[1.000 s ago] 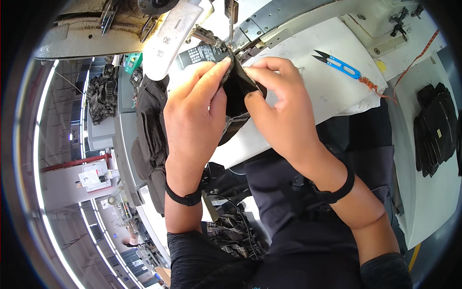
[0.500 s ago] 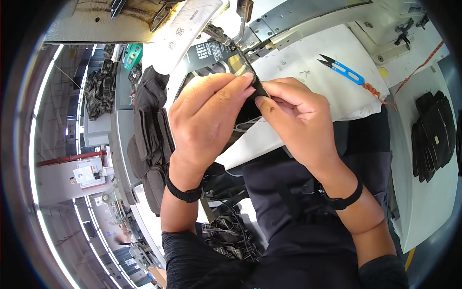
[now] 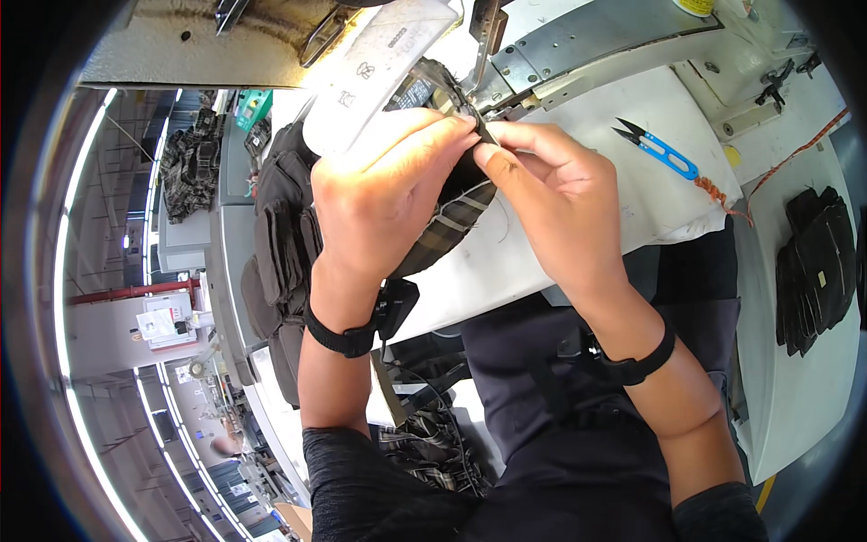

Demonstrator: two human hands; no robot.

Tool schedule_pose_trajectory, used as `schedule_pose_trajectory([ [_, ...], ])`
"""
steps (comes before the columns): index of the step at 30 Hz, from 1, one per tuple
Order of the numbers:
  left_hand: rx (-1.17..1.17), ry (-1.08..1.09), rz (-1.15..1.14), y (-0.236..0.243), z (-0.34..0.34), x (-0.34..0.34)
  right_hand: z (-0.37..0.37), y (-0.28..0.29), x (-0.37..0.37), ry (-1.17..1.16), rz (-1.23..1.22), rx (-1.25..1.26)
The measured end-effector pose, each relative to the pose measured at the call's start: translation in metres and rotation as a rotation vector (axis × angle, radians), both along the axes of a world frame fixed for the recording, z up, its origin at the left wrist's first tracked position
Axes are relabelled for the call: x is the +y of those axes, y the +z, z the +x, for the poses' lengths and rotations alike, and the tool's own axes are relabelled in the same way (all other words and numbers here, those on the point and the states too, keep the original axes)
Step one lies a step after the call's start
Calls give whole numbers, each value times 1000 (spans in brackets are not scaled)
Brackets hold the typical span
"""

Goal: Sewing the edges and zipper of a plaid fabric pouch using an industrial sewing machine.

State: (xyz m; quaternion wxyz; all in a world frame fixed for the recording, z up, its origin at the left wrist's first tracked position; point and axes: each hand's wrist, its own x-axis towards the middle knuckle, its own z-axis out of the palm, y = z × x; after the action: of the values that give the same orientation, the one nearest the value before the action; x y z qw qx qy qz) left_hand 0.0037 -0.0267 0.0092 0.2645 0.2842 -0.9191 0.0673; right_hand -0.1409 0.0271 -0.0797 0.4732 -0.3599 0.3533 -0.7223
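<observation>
Both my hands pinch the edge of a dark fabric piece with a plaid side [image 3: 449, 222], just in front of the sewing machine's needle area. My left hand [image 3: 384, 194] has thumb and fingertips pressed together on the cloth from the left. From the right, my right hand [image 3: 560, 199] grips the same edge between thumb and forefinger, its other fingers curled. The two sets of fingertips nearly meet. Part of the cloth lies hidden behind my left hand. A printed white translucent plate [image 3: 361, 77] stands over the far left of the work.
Blue thread snips [image 3: 664, 155] on an orange cord lie on a white padded surface [image 3: 623, 199] to the right. Stacked dark fabric pieces [image 3: 817, 271] sit at far right. Dark garment pieces [image 3: 287, 217] hang at left. The machine's metal arm [image 3: 587, 54] spans the back.
My hands have moved slightly away from me with the cloth, toward the machine. More of the plaid side now shows below my left hand. The pinch is kept.
</observation>
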Motion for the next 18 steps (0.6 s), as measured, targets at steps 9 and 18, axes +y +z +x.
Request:
schedule_pose_trajectory([
  [9,139,176,177,-7,-4,10,8,10,-7,14,144,-136],
  [18,15,284,171,-21,-3,14,26,0,-7,-292,60,340],
])
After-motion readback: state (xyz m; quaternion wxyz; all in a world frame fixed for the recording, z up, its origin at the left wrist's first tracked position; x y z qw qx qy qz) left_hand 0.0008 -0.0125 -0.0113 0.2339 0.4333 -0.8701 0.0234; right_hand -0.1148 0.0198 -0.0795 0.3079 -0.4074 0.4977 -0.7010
